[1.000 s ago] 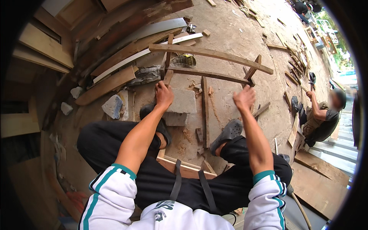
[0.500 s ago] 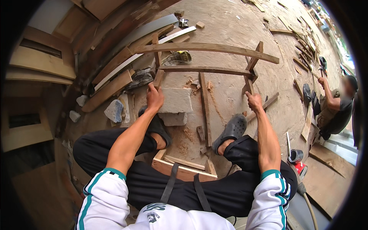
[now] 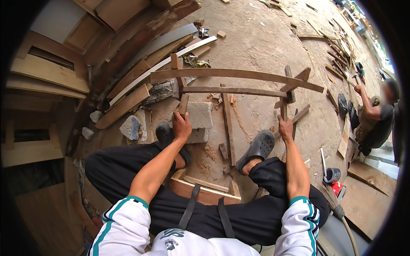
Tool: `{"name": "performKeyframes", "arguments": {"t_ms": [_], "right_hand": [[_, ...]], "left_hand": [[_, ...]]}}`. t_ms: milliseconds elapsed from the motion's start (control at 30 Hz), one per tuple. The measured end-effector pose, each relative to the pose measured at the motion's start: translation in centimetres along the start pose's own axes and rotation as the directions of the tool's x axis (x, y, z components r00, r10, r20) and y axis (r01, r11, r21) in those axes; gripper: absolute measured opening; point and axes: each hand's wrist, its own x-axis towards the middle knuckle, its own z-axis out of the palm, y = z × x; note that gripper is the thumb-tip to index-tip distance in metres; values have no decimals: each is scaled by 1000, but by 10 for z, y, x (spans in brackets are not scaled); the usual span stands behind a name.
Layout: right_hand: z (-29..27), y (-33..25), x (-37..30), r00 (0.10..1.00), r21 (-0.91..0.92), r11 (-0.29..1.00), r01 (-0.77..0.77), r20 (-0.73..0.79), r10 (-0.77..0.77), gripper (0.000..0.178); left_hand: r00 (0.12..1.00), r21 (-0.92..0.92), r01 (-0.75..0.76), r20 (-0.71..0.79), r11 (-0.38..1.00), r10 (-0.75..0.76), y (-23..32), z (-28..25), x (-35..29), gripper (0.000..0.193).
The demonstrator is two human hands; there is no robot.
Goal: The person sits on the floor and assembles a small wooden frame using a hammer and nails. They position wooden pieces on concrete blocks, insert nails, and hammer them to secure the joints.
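Observation:
A wooden frame (image 3: 239, 75) of joined slats spans the space between my hands, a long rail on its far side and a thinner crossbar nearer. My left hand (image 3: 181, 127) is closed around the near end of its left leg, just over a pale stone block (image 3: 198, 115). On the other side, my right hand (image 3: 285, 128) grips the near end of the right leg. The fingers' undersides are hidden. Beneath the frame a narrow wooden strip (image 3: 228, 128) lies on the ground, pointing toward me.
Planks and scraps (image 3: 124, 106) are heaped at the left. A low wooden stool (image 3: 205, 194) is between my legs. At the right are a dark can (image 3: 332, 175), a red can (image 3: 338, 190) and a broom (image 3: 335, 205). Farther right, a person (image 3: 376, 119) sits holding a tool.
Both my hands have drawn the wooden frame toward me and a little to the right. Its right end now looks more tilted. My grip on both legs stays.

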Motion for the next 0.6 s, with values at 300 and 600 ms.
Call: {"name": "performKeyframes", "arguments": {"t_ms": [300,600], "right_hand": [[4,-10,-9,998,-123,992,-38,-56,31,48],[-7,-23,-8,992,-315,948,45,-98,-79,57]], "left_hand": [[962,93,198,-211,976,-175,11,24,-9,42],[954,13,219,-210,976,-212,21,16,-18,43]]}}
